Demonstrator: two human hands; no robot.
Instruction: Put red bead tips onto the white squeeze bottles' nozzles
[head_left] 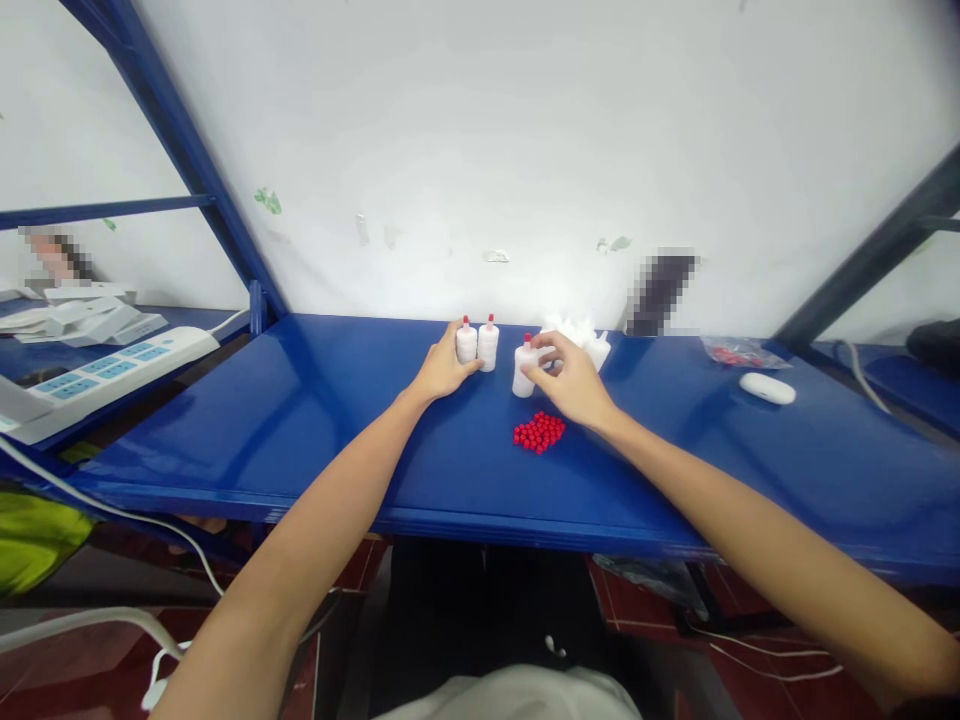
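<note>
In our right hand [574, 380] we have a small white plastic bottle with a red pointed cap [523, 376], upright above the middle of the blue bench [450, 465]; the thumb and fingertips are closed on its right side, the index finger close to the cap. Taking a heap of small round red caps [539, 432] as our clock centre, that bottle stands at about twelve o'clock, near the heap.

Toward eleven we see two more white bottles with red caps, side by side and upright. Our left hand [441, 366] is half closed, curled round the left capped bottle [466, 348] with its thumb across the front, the thumb tip reaching toward the foot of the right capped bottle [488, 350].

Toward one o'clock, partly behind our right hand, lies a cluster of white bottles [600, 352], at least one with a bare nozzle; we cannot fairly count them from here.

Farther out, between two and three, are a clear plastic bag with red pieces [742, 353] and, just below it, a glossy white oval case [767, 388]. Well out at nine we find a long white power strip with blue sockets [135, 370], and above it flat white boxes [97, 318].
</note>
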